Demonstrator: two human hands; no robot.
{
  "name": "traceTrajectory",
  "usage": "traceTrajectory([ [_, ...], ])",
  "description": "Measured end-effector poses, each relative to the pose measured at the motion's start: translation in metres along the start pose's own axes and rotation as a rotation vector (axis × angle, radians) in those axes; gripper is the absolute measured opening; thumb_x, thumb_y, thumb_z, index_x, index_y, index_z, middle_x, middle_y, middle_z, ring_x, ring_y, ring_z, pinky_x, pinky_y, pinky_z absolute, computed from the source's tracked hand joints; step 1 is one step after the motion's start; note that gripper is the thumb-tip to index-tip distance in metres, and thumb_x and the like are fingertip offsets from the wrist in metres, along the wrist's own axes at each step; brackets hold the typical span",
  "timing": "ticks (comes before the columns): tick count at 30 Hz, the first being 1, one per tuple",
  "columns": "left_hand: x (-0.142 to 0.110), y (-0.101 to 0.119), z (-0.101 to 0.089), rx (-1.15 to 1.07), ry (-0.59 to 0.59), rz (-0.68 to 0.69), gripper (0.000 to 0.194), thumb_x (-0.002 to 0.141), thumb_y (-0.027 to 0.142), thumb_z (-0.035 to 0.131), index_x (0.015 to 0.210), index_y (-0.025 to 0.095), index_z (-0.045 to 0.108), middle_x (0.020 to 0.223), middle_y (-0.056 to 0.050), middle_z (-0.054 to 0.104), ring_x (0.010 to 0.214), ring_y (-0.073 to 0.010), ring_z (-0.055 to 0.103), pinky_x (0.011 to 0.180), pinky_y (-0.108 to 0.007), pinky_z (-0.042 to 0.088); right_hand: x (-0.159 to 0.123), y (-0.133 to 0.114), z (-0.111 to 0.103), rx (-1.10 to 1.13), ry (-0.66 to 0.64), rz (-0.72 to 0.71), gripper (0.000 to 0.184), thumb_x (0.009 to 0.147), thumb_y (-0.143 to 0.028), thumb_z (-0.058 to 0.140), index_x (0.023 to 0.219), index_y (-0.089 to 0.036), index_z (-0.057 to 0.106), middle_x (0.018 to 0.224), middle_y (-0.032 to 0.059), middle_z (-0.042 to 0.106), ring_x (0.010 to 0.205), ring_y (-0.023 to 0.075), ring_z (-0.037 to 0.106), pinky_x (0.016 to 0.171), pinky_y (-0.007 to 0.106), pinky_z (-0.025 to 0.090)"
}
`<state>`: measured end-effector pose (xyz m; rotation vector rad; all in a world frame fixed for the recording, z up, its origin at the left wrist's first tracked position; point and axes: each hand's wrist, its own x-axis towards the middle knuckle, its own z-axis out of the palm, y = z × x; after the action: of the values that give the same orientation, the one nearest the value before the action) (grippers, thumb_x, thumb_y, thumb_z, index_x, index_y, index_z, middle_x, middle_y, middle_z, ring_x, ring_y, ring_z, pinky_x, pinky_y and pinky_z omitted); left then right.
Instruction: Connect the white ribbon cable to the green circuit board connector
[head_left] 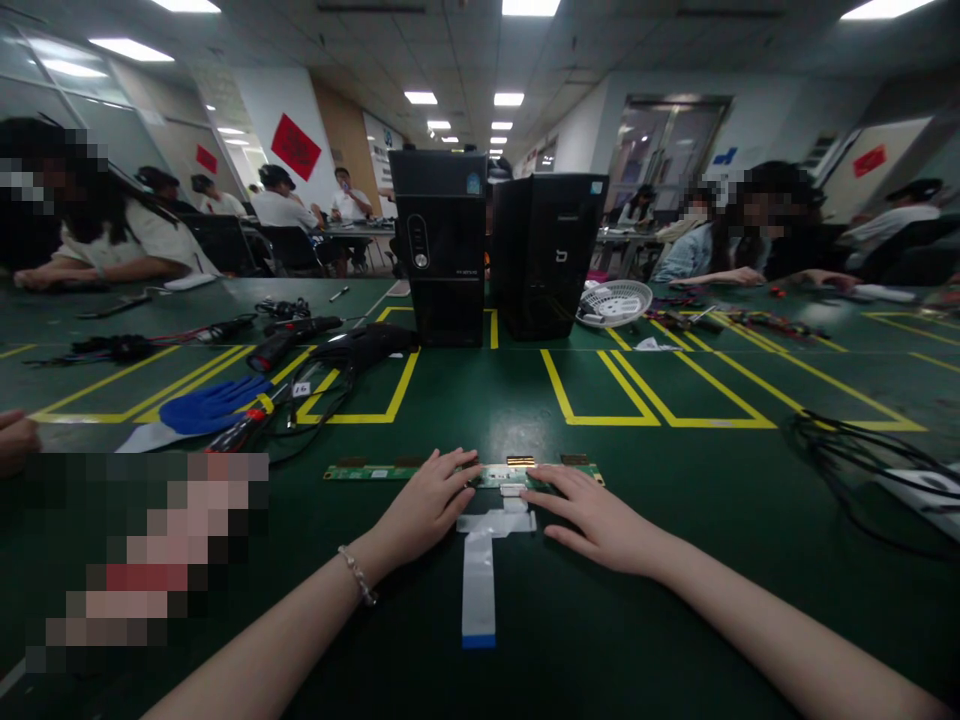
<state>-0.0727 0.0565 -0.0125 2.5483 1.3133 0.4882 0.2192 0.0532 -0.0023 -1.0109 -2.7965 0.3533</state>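
A long, narrow green circuit board (pixel 401 474) lies crosswise on the dark green table in front of me. From its middle a white flat ribbon cable (pixel 478 580) runs toward me, folded near the top and ending in a blue tip. My left hand (pixel 431 498) rests with fingers stretched out on the board, left of the cable's connector. Fingers spread, my right hand (pixel 589 508) lies over the board's right part, one fingertip close to the connector. Both hands hide parts of the board, and neither grips anything that I can see.
Two black computer towers (pixel 442 250) stand at the back centre. To the left lie a blue-and-white glove (pixel 217 402), a red-handled screwdriver (pixel 238 428) and a black corded tool (pixel 364 343). Black cables (pixel 855 460) lie at right. A white basket (pixel 615 302) stands behind. People sit around.
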Motion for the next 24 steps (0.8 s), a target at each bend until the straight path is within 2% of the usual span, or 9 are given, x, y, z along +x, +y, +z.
traceTrajectory([
  [3, 0.001, 0.0, -0.001, -0.018, 0.066, -0.023, 0.038, 0.099, 0.034, 0.032, 0.132, 0.024, 0.049, 0.142, -0.005, 0.046, 0.133, -0.0214, 0.037, 0.112, -0.052, 0.023, -0.004, -0.001, 0.0, -0.01, -0.016, 0.034, 0.045, 0.099, -0.04, 0.046, 0.142, -0.034, 0.034, 0.148, 0.0026, 0.025, 0.135, 0.0263, 0.022, 0.11, 0.053, 0.025],
  [6, 0.001, 0.0, -0.001, -0.048, 0.12, -0.047, 0.035, 0.098, 0.031, 0.035, 0.124, 0.022, 0.056, 0.135, -0.005, 0.052, 0.127, -0.0204, 0.044, 0.11, -0.047, 0.03, -0.013, -0.004, -0.001, -0.023, -0.025, 0.059, 0.046, 0.098, -0.04, 0.047, 0.142, -0.035, 0.033, 0.148, 0.0022, 0.023, 0.135, 0.0268, 0.022, 0.109, 0.054, 0.026],
  [8, 0.001, 0.0, -0.001, -0.071, 0.16, -0.049, 0.032, 0.097, 0.028, 0.037, 0.119, 0.02, 0.059, 0.13, -0.006, 0.056, 0.122, -0.0197, 0.048, 0.106, -0.042, 0.037, -0.021, -0.006, -0.001, -0.017, -0.018, 0.065, 0.046, 0.098, -0.039, 0.046, 0.142, -0.034, 0.034, 0.148, 0.0031, 0.024, 0.134, 0.0276, 0.024, 0.11, 0.053, 0.026],
  [11, 0.001, -0.001, 0.001, -0.087, 0.212, -0.052, 0.03, 0.096, 0.026, 0.038, 0.115, 0.019, 0.061, 0.124, -0.006, 0.058, 0.119, -0.0191, 0.05, 0.103, -0.039, 0.04, -0.038, -0.009, -0.002, 0.005, -0.01, 0.092, 0.045, 0.098, -0.04, 0.044, 0.142, -0.035, 0.033, 0.148, 0.003, 0.025, 0.133, 0.0284, 0.026, 0.109, 0.053, 0.027],
  [18, 0.0, 0.004, -0.001, -0.106, 0.26, -0.061, 0.028, 0.096, 0.025, 0.04, 0.112, 0.018, 0.062, 0.118, -0.007, 0.061, 0.114, -0.0193, 0.053, 0.101, -0.039, 0.041, -0.099, -0.009, 0.01, -0.028, -0.004, 0.278, 0.047, 0.098, -0.049, 0.04, 0.143, -0.037, 0.032, 0.149, 0.0023, 0.022, 0.133, 0.0315, 0.027, 0.106, 0.056, 0.032],
  [24, -0.003, 0.009, -0.001, -0.125, 0.238, -0.06, 0.028, 0.095, 0.026, 0.04, 0.113, 0.021, 0.062, 0.119, -0.005, 0.06, 0.114, -0.0198, 0.053, 0.1, -0.04, 0.043, -0.167, -0.007, 0.045, -0.174, 0.153, 0.365, 0.049, 0.096, -0.048, 0.041, 0.143, -0.041, 0.029, 0.148, 0.0008, 0.025, 0.127, 0.0339, 0.037, 0.095, 0.056, 0.046],
])
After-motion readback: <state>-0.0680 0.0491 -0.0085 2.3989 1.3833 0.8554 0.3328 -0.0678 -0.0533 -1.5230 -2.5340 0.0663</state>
